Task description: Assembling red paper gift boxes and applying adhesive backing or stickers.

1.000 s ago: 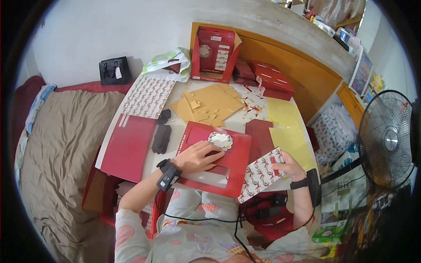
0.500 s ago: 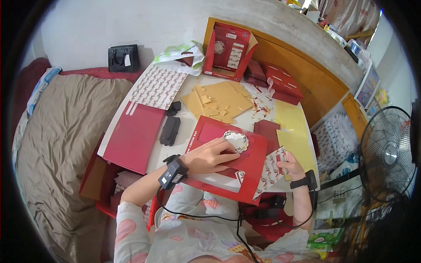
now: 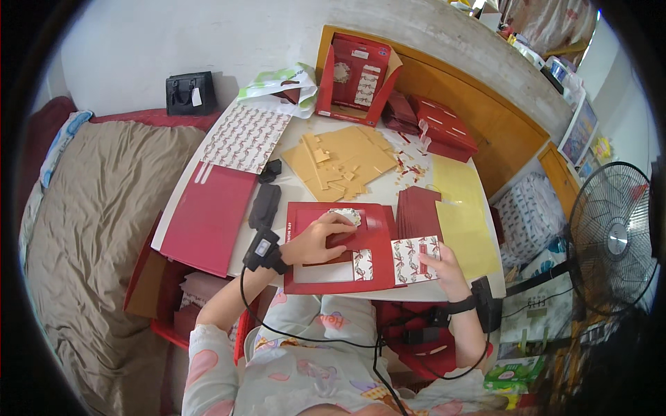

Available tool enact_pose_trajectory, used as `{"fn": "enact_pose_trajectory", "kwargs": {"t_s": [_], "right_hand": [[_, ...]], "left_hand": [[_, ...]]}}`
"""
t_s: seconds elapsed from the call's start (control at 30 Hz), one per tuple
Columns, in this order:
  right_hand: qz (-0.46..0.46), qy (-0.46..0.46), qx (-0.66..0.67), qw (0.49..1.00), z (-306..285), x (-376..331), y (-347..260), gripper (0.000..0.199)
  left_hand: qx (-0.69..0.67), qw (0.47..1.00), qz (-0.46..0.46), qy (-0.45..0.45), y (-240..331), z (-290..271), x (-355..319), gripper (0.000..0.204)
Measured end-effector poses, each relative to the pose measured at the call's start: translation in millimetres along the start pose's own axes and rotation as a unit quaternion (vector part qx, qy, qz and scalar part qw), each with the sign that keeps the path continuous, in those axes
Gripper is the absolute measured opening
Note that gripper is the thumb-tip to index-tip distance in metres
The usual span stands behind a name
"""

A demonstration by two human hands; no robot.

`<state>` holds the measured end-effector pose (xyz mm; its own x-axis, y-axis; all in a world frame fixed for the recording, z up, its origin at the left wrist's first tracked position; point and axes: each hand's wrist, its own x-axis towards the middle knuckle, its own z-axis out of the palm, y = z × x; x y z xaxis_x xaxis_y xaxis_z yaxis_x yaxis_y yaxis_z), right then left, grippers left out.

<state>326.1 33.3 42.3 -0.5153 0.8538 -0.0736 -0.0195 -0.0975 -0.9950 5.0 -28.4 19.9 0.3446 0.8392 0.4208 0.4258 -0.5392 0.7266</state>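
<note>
While the left hand (image 3: 322,239) lies over the red folder (image 3: 378,281) in the lower middle of the frame, its fingers bent near the white lacy oval (image 3: 352,215) and closed round nothing, the right hand (image 3: 449,272) has thumb and fingers clamped on the outer end of a patterned card (image 3: 409,260); the two hands are apart; that card juts from the folder's right edge, and a strip of matching pattern fills the right end of the lower window (image 3: 322,272), which I take to be its inner end; so the step in hand looks to me like feeding the card in behind the cut-out; the next move seems to call for a level push toward the left of the frame, the folder held steady, until the pattern fills the opening; a dark red stack (image 3: 420,213) lies just above, on the surface (image 3: 297,188); whether the left fingers press down, I cannot tell.
</note>
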Motion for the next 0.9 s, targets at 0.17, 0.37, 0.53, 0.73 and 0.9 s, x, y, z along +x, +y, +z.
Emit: {"fn": "enact_pose_trajectory", "kwargs": {"t_s": [0.17, 0.37, 0.53, 0.73, 0.9], "right_hand": [[-0.017, 0.024, -0.020, 0.999, -1, -2, 5, 0.023], [-0.031, 0.053, -0.021, 0.998, 12, -5, 3, 0.025], [-0.064, 0.086, -0.008, 0.994, 22, -3, -1, 0.027], [-0.100, 0.076, -0.001, 0.992, 34, 3, -15, 0.039], [-0.161, 0.064, -0.075, 0.982, 44, 12, -15, 0.033]], "left_hand": [[0.154, 0.963, -0.102, 0.198, -1, -8, -32, 0.058], [0.027, 0.961, -0.145, 0.235, -17, 1, -68, 0.056], [-0.264, 0.856, -0.241, 0.374, -16, -13, -52, 0.050], [-0.359, 0.839, -0.278, 0.300, -3, -15, -34, 0.038], [-0.325, 0.879, -0.167, 0.306, 27, -23, -17, 0.044]]}}
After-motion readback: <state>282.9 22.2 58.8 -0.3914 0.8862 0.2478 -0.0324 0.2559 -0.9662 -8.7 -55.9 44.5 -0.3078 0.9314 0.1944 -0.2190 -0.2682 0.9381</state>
